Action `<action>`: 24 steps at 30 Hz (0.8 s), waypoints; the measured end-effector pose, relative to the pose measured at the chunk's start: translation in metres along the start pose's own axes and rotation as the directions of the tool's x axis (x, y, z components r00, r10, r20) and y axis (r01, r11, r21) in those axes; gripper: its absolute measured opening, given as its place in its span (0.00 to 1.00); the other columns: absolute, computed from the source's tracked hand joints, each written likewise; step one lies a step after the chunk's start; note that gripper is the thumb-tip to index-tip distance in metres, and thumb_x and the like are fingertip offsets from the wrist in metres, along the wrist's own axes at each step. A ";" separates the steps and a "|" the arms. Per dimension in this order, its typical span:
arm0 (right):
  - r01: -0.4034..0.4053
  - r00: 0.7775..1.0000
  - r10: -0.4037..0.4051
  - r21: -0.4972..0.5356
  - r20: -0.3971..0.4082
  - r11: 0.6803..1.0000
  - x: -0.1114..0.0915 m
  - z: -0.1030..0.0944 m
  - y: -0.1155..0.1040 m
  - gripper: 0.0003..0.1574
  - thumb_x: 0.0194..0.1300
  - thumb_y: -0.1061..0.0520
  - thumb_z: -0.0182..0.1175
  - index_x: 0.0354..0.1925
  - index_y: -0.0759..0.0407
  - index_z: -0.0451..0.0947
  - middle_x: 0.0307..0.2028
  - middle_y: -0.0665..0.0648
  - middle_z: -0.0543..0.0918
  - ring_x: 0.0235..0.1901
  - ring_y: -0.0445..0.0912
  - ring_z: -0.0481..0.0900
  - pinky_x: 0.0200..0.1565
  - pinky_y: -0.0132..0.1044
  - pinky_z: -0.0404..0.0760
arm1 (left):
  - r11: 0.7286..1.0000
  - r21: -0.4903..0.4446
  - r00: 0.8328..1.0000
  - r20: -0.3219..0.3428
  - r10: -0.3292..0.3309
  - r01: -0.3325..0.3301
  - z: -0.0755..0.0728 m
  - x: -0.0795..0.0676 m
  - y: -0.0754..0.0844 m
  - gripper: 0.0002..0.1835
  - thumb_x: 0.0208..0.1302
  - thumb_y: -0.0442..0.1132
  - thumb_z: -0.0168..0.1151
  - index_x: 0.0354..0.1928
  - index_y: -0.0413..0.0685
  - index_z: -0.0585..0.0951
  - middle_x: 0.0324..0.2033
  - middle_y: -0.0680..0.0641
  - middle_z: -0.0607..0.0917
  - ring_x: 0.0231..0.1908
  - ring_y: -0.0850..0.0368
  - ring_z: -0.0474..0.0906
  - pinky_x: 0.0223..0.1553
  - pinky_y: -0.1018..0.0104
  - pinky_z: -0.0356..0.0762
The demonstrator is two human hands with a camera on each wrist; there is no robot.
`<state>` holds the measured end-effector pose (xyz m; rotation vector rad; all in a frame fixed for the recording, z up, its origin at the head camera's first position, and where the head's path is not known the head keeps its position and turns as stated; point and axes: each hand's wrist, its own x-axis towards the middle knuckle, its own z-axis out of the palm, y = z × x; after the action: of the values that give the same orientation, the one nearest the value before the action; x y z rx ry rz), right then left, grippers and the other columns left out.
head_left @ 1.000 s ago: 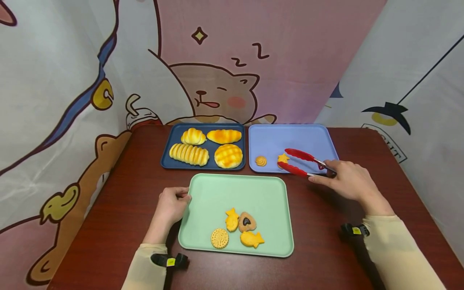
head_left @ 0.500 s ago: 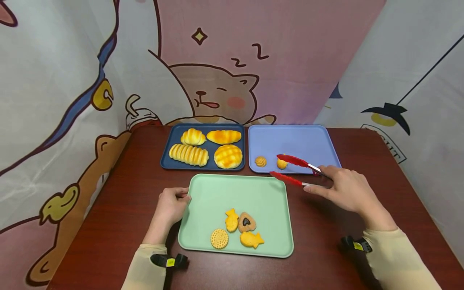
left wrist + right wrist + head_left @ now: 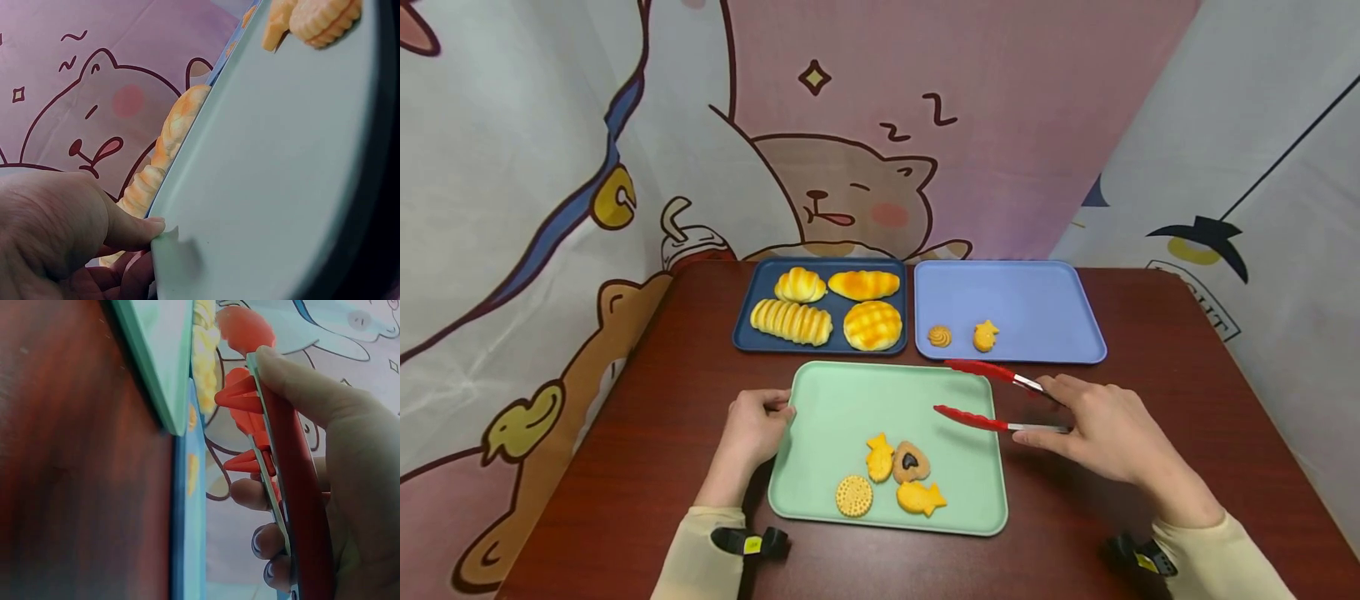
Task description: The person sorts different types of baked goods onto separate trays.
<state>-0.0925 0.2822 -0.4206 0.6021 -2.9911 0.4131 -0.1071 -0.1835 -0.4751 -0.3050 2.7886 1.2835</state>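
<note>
My left hand [image 3: 760, 427] pinches the left rim of a mint green tray [image 3: 880, 392], thumb on top in the left wrist view. On that tray lie a round cookie [image 3: 854, 496], two fish-shaped cookies and a brown triangular cookie [image 3: 912, 461] with a dark heart centre. My right hand [image 3: 1101, 429] grips a pair of red-tipped tongs [image 3: 973, 418]. The tongs' arms are spread with nothing between them, over the green tray's right part. Behind them a blue tray [image 3: 1015, 292] bears a swirl cookie [image 3: 939, 336] and a fish-shaped cookie [image 3: 986, 335].
A navy tray [image 3: 837, 333] at the back left holds several bread pieces, among them a round checked bun [image 3: 872, 325] and a ridged loaf [image 3: 791, 322]. All trays lie on a dark red-brown table [image 3: 677, 358]. A printed cartoon curtain [image 3: 985, 125] stands behind.
The right hand has drawn the tongs from the fish-shaped cookie on the blue tray toward the green tray, and their arms have spread wider. That cookie stays behind. The left hand keeps its place.
</note>
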 end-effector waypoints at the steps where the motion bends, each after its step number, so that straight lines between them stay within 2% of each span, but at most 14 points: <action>1: 0.007 1.000 -0.007 -0.002 0.009 1.000 -0.001 0.001 -0.002 0.53 0.56 0.15 0.65 0.58 0.55 0.85 0.38 0.48 0.85 0.25 0.36 0.73 0.26 0.38 0.73 | 1.000 -0.001 1.000 0.000 0.000 0.000 0.000 0.000 0.000 0.15 0.72 0.33 0.67 0.58 0.38 0.88 0.41 0.43 0.87 0.40 0.50 0.83 0.38 0.56 0.81; 5: 0.050 0.998 -0.050 0.000 0.027 0.999 -0.006 0.007 -0.007 0.55 0.56 0.15 0.65 0.57 0.59 0.86 0.41 0.49 0.87 0.26 0.35 0.76 0.26 0.38 0.75 | 1.000 -0.007 1.000 0.001 -0.003 0.003 0.000 0.000 0.000 0.15 0.72 0.33 0.67 0.58 0.38 0.88 0.41 0.43 0.87 0.40 0.50 0.83 0.38 0.56 0.81; 12: 0.094 0.995 -0.095 0.011 0.016 0.995 -0.015 0.020 -0.012 0.54 0.54 0.16 0.68 0.56 0.59 0.87 0.45 0.50 0.88 0.29 0.36 0.81 0.29 0.40 0.80 | 1.000 -0.008 1.000 0.005 -0.006 0.006 -0.001 0.000 0.000 0.16 0.72 0.33 0.66 0.59 0.38 0.87 0.42 0.43 0.88 0.41 0.49 0.84 0.39 0.55 0.82; 15: 0.098 0.994 -0.099 0.023 0.036 0.995 -0.016 0.024 -0.015 0.51 0.53 0.16 0.69 0.54 0.55 0.88 0.44 0.47 0.88 0.26 0.33 0.77 0.28 0.37 0.78 | 1.000 -0.005 1.000 0.005 -0.003 0.003 -0.001 0.000 0.000 0.16 0.72 0.33 0.66 0.59 0.37 0.87 0.42 0.42 0.88 0.42 0.48 0.84 0.40 0.54 0.82; 20: 0.132 0.989 -0.136 0.060 0.054 0.989 -0.018 0.030 -0.022 0.44 0.53 0.18 0.71 0.50 0.48 0.87 0.36 0.40 0.82 0.20 0.29 0.67 0.24 0.32 0.70 | 1.000 -0.001 1.000 0.005 0.001 -0.001 -0.001 0.000 0.000 0.16 0.72 0.33 0.66 0.59 0.37 0.87 0.42 0.42 0.88 0.42 0.48 0.84 0.40 0.53 0.83; 24: 0.184 0.982 -0.187 0.069 0.039 0.980 -0.017 0.033 -0.027 0.42 0.53 0.19 0.72 0.51 0.48 0.87 0.36 0.38 0.81 0.21 0.29 0.66 0.23 0.31 0.68 | 1.000 0.001 1.000 0.006 -0.002 0.002 0.000 0.000 -0.001 0.16 0.73 0.33 0.66 0.59 0.38 0.87 0.43 0.42 0.88 0.43 0.48 0.84 0.41 0.53 0.83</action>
<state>-0.0661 0.2557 -0.4472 0.8994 -2.9371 0.4912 -0.1070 -0.1843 -0.4757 -0.3028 2.7830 1.2807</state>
